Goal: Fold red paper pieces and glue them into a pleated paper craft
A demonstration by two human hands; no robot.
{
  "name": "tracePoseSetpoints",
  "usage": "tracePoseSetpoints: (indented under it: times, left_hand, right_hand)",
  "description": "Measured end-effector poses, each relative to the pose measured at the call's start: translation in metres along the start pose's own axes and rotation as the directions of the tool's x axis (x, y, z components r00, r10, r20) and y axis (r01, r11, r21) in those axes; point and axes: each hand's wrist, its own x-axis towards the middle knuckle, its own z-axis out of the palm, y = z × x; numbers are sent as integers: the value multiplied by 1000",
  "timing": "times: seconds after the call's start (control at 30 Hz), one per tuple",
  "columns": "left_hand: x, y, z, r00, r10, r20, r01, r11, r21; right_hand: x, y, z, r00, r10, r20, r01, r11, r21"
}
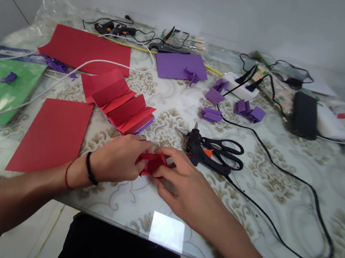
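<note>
A small piece of folded red paper (153,164) is held between both hands, low over the table near its front edge. My left hand (124,156), with a ring and a black wristband, grips its left side, fingers closed on it. From the right, the fingers and thumb of my right hand (180,180) pinch the other side. The fingers hide parts of the paper. Just beyond the left hand lies a stack of creased red paper (123,106). A black glue gun (197,148) rests right of the hands, against black-handled scissors (226,150).
Red sheets (55,136), a green pack (4,91) and a white cable (100,61) spread over the left. Folded purple pieces (212,115) lie beyond the glue gun, near a white power strip (240,86). A black cord (288,162) loops across the right side. A black power bank (305,115) sits farther right.
</note>
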Motion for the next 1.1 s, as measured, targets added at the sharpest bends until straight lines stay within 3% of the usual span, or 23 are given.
tracePoseSetpoints:
  times: [0.2, 0.3, 0.4, 0.53, 0.7, 1.1]
  left_hand:
    - [-2, -2, 2, 997, 68, -47, -67, 998, 17]
    - [-6, -2, -2, 955, 255, -152, -251, 967, 46]
    - [-9, 1, -7, 907, 382, -178, -380, 924, 48]
    - [-10, 4, -6, 930, 355, -98, -343, 931, 124]
    - [-8, 5, 0, 925, 337, -176, -318, 940, 127]
    - [-9, 13, -7, 946, 313, -85, -277, 916, 290]
  right_hand:
    - [0, 6, 2, 1000, -2, 13, 3, 998, -58]
    - [0, 9, -3, 1000, 17, -10, -18, 998, -53]
    - [0, 11, -9, 999, 43, -30, -44, 999, -12]
    - [0, 11, -12, 997, 67, -28, -66, 997, 28]
    - [-1, 10, -13, 997, 69, -17, -69, 998, 4]
    - [3, 2, -21, 995, 69, 76, -40, 943, -329]
